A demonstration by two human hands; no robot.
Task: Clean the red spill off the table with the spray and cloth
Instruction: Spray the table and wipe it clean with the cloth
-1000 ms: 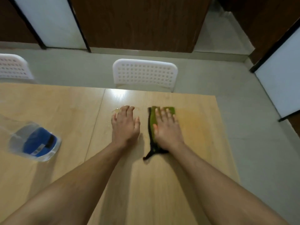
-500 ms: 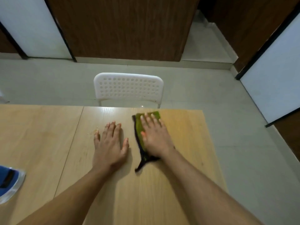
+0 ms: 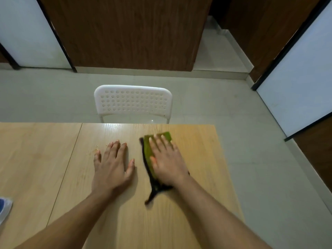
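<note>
Pale grey floor tiles and dark wood wall panels lie beyond a light wood-grain counter (image 3: 179, 221), with a white perforated plastic chair (image 3: 133, 103) tucked against its far edge. On the right part of the counter, the right hand (image 3: 167, 162) lies flat on a folded green cloth with a dark underside (image 3: 148, 151), fingers (image 3: 161, 141) straight and spread, pressing the cloth down rather than gripping it; a dark tail of the cloth trails toward the near side. That flat press probably spreads force across the pad for wiping. The left hand (image 3: 112, 168) rests palm down on bare wood just left of the cloth, fingers straight and relaxed, holding nothing; it seems to steady the body. Just off its far-left fingertips sits a small faint wet or orange-tinted patch (image 3: 97, 150), likely what remains of the spill, and a faint tint shows on the wood right of the cloth. No strong red shows anywhere, so the wiping looks well along. At the left edge of the view a blue-and-clear object (image 3: 4, 207) is cut off, perhaps the spray, though I cannot tell. A seam (image 3: 71, 153) runs near to far left of the hands. The cloth sits near the far edge and not far from the right edge, so strokes that way have little room; leftward and nearward the counter gives more.
</note>
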